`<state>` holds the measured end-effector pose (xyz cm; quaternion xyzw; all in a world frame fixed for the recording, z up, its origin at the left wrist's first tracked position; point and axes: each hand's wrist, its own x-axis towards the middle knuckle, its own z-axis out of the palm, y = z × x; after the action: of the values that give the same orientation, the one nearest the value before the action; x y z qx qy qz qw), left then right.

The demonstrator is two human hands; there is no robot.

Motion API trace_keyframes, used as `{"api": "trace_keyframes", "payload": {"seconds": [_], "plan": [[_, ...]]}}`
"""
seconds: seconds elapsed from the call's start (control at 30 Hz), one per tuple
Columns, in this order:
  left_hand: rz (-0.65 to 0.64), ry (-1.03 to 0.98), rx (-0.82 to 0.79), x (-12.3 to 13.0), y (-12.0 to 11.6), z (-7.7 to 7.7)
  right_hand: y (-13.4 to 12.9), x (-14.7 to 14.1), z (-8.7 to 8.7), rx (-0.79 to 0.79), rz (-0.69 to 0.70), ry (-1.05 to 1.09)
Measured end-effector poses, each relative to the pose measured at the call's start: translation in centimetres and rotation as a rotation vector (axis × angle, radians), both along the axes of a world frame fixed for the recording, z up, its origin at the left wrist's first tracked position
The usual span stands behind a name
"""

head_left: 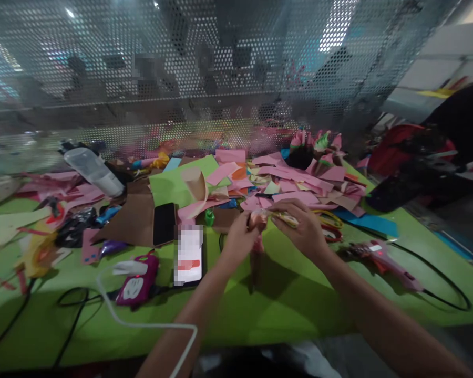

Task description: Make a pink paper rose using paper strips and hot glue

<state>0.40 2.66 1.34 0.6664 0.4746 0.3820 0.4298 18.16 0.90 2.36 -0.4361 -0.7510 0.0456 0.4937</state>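
Observation:
Near the middle of the table, my left hand (242, 231) is closed around a slim pink-and-brown paper cone (257, 249), its narrow end pointing down. A shiny orange-pink top (259, 219) shows above the fingers. Just to the right, my right hand (297, 223) pinches a yellow-rimmed item (287, 218), blurred and partly covered by the fingers, so its kind is unclear. The fingertips of both hands are close together at the cone's top. Yellow and red loops (331, 224) lie beside my right wrist.
Pink paper strips (295, 178) are heaped along the back by a perforated metal screen (220, 79). A pink glue gun (396, 262) and its cord lie at right. Phones (164, 224), a purple device (137, 281), a yellow tool (41, 252) and cables spread across the left.

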Motion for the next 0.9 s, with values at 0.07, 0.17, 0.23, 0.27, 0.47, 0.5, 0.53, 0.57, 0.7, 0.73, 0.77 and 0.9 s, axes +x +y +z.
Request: {"api": "trace_keyframes", "payload": {"seconds": [0.07,0.17,0.23,0.27,0.47,0.5,0.53,0.57,0.7,0.73,0.77,0.9], "plan": [[-0.038,-0.008,-0.015,-0.1,-0.2,-0.2,-0.1,0.0,-0.1,-0.023,0.008,0.0],[-0.065,0.018,-0.01,-0.5,-0.7,-0.3,-0.3,-0.3,-0.3,-0.031,0.035,0.001],[-0.077,0.036,0.014,-0.8,-0.9,-0.3,-0.4,-0.6,-0.4,-0.043,0.042,-0.001],[-0.084,0.044,0.031,-0.9,-1.0,-0.3,-0.5,-0.8,-0.4,-0.053,0.043,-0.002],[-0.14,0.031,0.07,-1.1,-1.2,-0.2,-1.0,-1.3,-0.4,-0.125,0.097,0.066],[-0.16,0.016,0.054,-1.1,-1.3,-0.1,-1.0,-1.3,-0.4,-0.139,0.097,0.099],[-0.182,-0.001,0.031,-1.1,-1.4,0.1,-1.0,-1.2,-0.4,-0.149,0.09,0.138],[-0.201,-0.02,0.0,-1.1,-1.5,0.3,-1.1,-1.2,-0.4,-0.157,0.08,0.179],[-0.258,-0.077,-0.127,-1.0,-1.9,1.0,-1.2,-1.1,-0.2,-0.19,0.031,0.304],[-0.261,-0.075,-0.134,-0.9,-2.0,1.0,-1.3,-1.2,-0.1,-0.192,0.023,0.317],[-0.253,-0.061,-0.132,-0.9,-2.1,1.1,-1.5,-1.3,0.0,-0.186,0.019,0.325],[-0.175,0.087,-0.108,-0.7,-2.2,0.9,-2.1,-1.9,0.5,-0.115,0.022,0.292]]}}
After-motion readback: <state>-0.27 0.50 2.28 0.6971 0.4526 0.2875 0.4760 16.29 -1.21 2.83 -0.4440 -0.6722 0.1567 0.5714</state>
